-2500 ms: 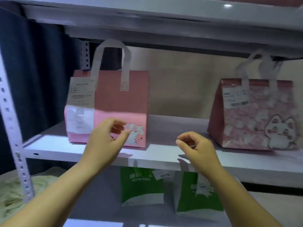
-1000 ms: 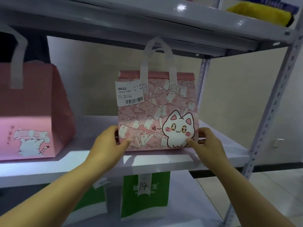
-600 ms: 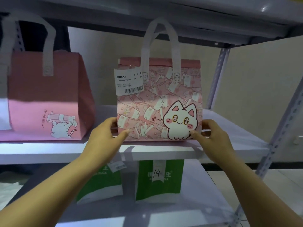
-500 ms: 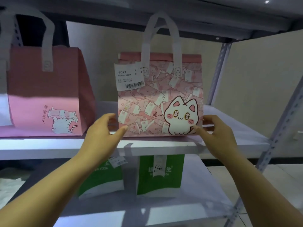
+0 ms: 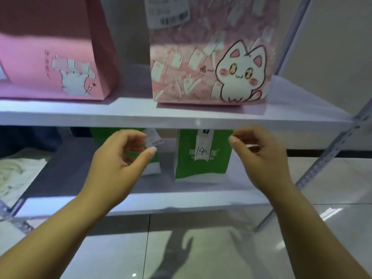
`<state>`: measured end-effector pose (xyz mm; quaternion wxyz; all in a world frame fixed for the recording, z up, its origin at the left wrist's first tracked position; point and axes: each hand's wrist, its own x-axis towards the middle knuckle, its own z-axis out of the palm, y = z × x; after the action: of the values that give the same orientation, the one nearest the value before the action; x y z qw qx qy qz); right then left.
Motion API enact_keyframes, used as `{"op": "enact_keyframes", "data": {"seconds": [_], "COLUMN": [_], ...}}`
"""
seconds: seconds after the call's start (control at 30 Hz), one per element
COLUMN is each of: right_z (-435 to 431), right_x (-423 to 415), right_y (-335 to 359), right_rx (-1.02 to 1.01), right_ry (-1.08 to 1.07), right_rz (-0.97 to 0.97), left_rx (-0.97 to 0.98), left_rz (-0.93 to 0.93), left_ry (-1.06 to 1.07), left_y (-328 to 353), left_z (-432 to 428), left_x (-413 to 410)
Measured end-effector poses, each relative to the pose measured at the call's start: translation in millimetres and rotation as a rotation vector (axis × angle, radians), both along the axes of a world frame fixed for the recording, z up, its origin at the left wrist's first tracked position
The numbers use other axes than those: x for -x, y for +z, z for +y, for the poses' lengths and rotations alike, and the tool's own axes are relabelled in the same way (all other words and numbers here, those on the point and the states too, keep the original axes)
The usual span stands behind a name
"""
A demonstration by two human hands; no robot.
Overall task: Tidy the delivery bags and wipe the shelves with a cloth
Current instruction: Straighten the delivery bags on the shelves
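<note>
Hovering empty, fingers loosely apart, left grip [image 5: 118, 158] and right grip [image 5: 259, 156] face green bags [image 5: 185, 162] on the lower shelf [image 5: 181, 198], seemingly untidied; pink bags [image 5: 60, 57] line the upper shelf [image 5: 120, 117] front edge; wiping remains.

Handwritten "14" seen on white strip [image 5: 203, 147] of green bag [image 5: 203, 168], lower shelf [image 5: 181, 196]. Barcode label [image 5: 168, 12] on cat bag [image 5: 211, 63] blurred, unreadable.

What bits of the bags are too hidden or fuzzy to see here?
Head view:
- Pink cat-print bag: top and handles cut off by the upper edge; its white paper label too blurred to read.
- Plain pink bag: top and left side cut off by the edges.
- Left green paper bag: mostly behind the left hand and the white shelf board.
- Green bag marked 14: top hidden by that board.
</note>
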<state>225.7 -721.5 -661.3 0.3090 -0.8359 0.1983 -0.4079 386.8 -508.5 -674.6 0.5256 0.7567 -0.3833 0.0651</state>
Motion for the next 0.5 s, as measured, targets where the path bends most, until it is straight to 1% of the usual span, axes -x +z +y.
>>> {"op": "enact_keyframes", "data": {"seconds": [0.13, 0.3, 0.4, 0.5], "right_z": [19.5, 30.4, 32.0, 32.8], "right_x": [-15.2, -54.6, -91.0, -132.4], "right_y": [-44.7, -97.3, -121.7, -142.5], "right_rx": [-0.067, -0.113, -0.132, -0.156], "right_ry": [0.113, 0.208, 0.224, 0.194], "right_rz": [0.177, 0.434, 0.572, 0.677], "left_rx": [-0.168, -0.335, -0.441, -0.543], "left_rz": [0.055, 0.158, 0.169, 0.177], "left_ry": [0.008, 0.076, 0.093, 0.136], "left_y": [-45.6, -103.6, -130.3, -151.2], "left_z": [5.4, 15.7, 22.3, 26.1], "left_x": [2.2, -25.8, -54.8, -87.2]}}
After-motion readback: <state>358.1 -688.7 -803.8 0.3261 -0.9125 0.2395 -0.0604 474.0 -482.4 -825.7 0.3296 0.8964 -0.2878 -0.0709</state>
